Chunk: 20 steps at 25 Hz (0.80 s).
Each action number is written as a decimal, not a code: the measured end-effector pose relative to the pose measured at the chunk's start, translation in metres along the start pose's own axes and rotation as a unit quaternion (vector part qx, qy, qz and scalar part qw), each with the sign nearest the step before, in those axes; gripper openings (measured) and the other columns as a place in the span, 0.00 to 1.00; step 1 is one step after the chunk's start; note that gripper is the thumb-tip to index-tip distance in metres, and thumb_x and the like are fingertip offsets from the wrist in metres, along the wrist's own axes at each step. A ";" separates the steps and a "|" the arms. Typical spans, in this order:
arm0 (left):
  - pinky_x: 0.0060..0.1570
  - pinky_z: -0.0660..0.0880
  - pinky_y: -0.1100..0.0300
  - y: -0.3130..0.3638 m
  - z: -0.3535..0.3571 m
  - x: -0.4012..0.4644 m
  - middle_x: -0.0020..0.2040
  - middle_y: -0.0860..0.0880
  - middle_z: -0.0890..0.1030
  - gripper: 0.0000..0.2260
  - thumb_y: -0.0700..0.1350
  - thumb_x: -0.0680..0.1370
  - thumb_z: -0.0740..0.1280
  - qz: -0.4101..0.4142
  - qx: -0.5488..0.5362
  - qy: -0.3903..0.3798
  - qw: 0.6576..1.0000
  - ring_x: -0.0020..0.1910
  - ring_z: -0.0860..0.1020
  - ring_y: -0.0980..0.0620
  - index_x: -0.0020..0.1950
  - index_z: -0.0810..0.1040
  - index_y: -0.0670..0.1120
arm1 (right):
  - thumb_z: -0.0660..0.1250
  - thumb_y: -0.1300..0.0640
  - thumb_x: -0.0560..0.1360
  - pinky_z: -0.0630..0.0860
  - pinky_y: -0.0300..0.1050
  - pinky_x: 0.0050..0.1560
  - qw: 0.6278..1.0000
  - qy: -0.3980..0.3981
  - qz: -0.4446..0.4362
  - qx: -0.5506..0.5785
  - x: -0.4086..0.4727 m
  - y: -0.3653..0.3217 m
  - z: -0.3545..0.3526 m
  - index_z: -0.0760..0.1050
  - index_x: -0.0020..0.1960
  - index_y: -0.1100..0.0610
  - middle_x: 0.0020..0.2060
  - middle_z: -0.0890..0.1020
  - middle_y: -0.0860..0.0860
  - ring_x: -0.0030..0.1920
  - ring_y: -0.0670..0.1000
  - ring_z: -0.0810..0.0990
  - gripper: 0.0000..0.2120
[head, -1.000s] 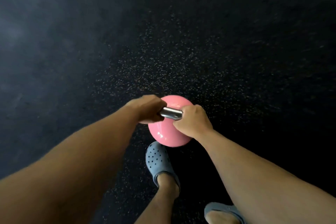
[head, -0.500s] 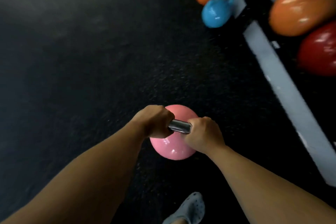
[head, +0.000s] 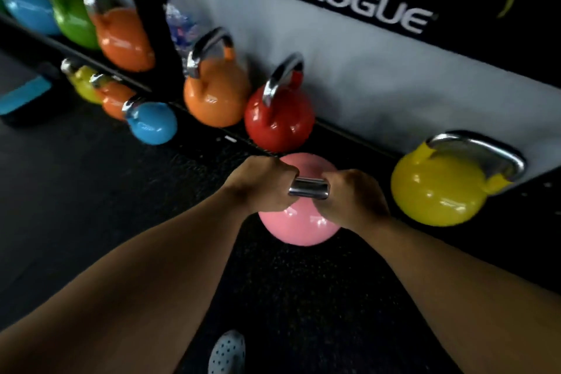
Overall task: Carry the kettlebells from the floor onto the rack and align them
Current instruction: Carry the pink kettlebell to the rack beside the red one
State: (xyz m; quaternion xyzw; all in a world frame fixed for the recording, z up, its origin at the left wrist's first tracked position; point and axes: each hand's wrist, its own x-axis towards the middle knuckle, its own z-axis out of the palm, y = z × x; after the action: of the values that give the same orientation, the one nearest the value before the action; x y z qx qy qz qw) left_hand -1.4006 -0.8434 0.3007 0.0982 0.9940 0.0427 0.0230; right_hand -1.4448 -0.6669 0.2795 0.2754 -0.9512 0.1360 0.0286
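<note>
Two hands grip the chrome handle point(head: 309, 188) of the pink kettlebell point(head: 300, 222) at the centre of the frame: our left hand point(head: 261, 184) is curled tight around its left end and our right hand point(head: 353, 196) around its right end, a short bare stretch of chrome between them. Half a second ago the rack sat only along the upper right edge and dark floor filled most of the view; now the rack point(head: 145, 9) spans the whole upper half, and the pink kettlebell hangs just in front of its lower shelf, between the red kettlebell point(head: 279, 121) and the yellow kettlebell point(head: 437, 188). An orange kettlebell point(head: 215, 94) stands left of the red one. A blue kettlebell point(head: 151, 123) lies lower at the left, with more beyond it. White letters on the black panel at the upper right read "ROGUE" point(head: 361, 7). A grey perforated shoe point(head: 227, 354) shows at the bottom edge on the speckled floor point(head: 76, 191).
</note>
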 end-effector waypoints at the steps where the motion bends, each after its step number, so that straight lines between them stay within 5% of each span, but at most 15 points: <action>1: 0.41 0.75 0.51 0.004 -0.003 0.021 0.47 0.44 0.84 0.13 0.55 0.74 0.64 0.017 0.003 0.007 1.000 0.47 0.82 0.37 0.50 0.79 0.47 | 0.71 0.52 0.65 0.79 0.50 0.37 1.000 0.004 0.020 -0.009 0.007 0.014 -0.006 0.82 0.42 0.56 0.35 0.85 0.58 0.39 0.64 0.84 0.09; 10: 0.48 0.77 0.48 0.020 -0.005 0.159 0.56 0.43 0.82 0.13 0.49 0.77 0.67 0.094 -0.027 0.016 0.995 0.55 0.81 0.38 0.59 0.76 0.46 | 0.68 0.52 0.69 0.81 0.52 0.47 0.974 0.091 0.205 0.020 0.069 0.096 0.000 0.82 0.53 0.53 0.46 0.86 0.56 0.49 0.61 0.83 0.14; 14: 0.49 0.76 0.48 0.027 0.019 0.209 0.56 0.41 0.82 0.14 0.48 0.74 0.69 0.079 -0.092 0.028 0.992 0.56 0.80 0.37 0.58 0.76 0.47 | 0.70 0.60 0.66 0.79 0.54 0.45 0.948 0.186 0.248 0.072 0.089 0.122 0.017 0.82 0.46 0.59 0.41 0.86 0.61 0.46 0.65 0.83 0.09; 20: 0.44 0.76 0.47 0.031 0.035 0.250 0.51 0.42 0.82 0.10 0.45 0.72 0.69 0.024 -0.136 0.068 0.988 0.52 0.80 0.36 0.52 0.75 0.47 | 0.71 0.58 0.68 0.76 0.54 0.48 0.959 0.142 0.238 0.064 0.111 0.147 0.007 0.80 0.49 0.61 0.47 0.84 0.64 0.51 0.67 0.81 0.11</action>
State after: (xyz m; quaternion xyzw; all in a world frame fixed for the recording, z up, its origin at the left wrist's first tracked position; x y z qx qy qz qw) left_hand -1.6380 -0.7605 0.2594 0.1151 0.9755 0.1847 -0.0325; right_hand -1.6168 -0.6063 0.2517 0.0200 -0.9648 0.2371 0.1123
